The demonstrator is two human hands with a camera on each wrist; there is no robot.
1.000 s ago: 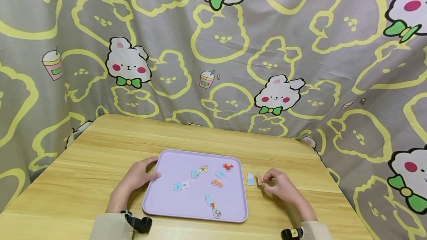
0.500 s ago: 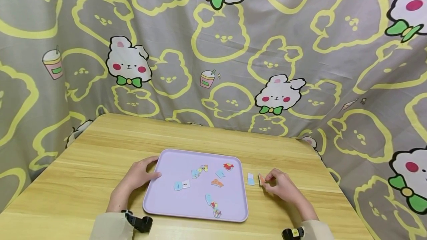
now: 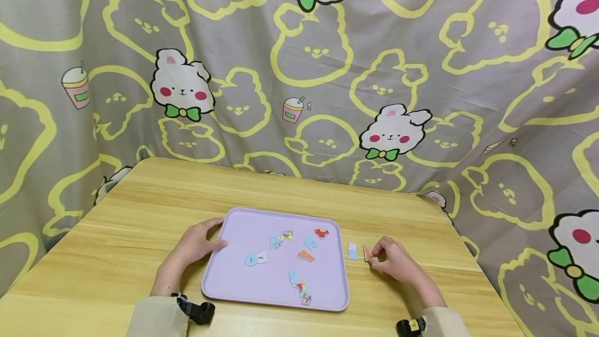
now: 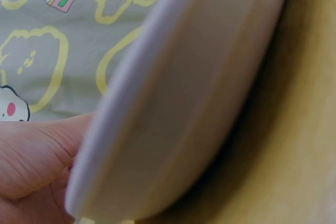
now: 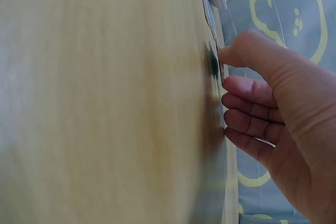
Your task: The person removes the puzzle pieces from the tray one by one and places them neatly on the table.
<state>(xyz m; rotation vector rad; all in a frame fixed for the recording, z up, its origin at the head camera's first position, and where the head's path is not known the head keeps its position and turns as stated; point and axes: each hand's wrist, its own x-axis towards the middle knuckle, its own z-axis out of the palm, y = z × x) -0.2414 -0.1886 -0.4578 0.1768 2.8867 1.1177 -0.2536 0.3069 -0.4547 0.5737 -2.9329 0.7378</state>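
Observation:
A lilac tray point(image 3: 252, 285) lies on the table. My left hand point(image 3: 196, 243) grips its left edge, thumb over the rim; its other fingers are mostly hidden. The left wrist view shows the tray's side wall point(image 4: 173, 93) close up beside the hand point(image 4: 37, 166). To the right of the tray, my right hand point(image 3: 395, 261) pinches an orange jigsaw piece point(image 3: 367, 253) between thumb and fingertips, tilted up from the table. In the right wrist view the hand point(image 5: 299, 114) sits low at the tabletop. A blue-and-white piece point(image 3: 353, 251) lies between this hand and the tray.
On the tray lie a red piece point(image 3: 321, 233), a light blue piece point(image 3: 310, 243), an orange piece point(image 3: 306, 256) and several joined pieces point(image 3: 300, 287). The wooden table point(image 3: 154, 196) extends around it. A patterned curtain point(image 3: 252, 144) hangs behind.
My right hand tilts the orange piece more upright and has shifted it slightly right, away from the blue-and-white piece. The left hand stays on the tray.

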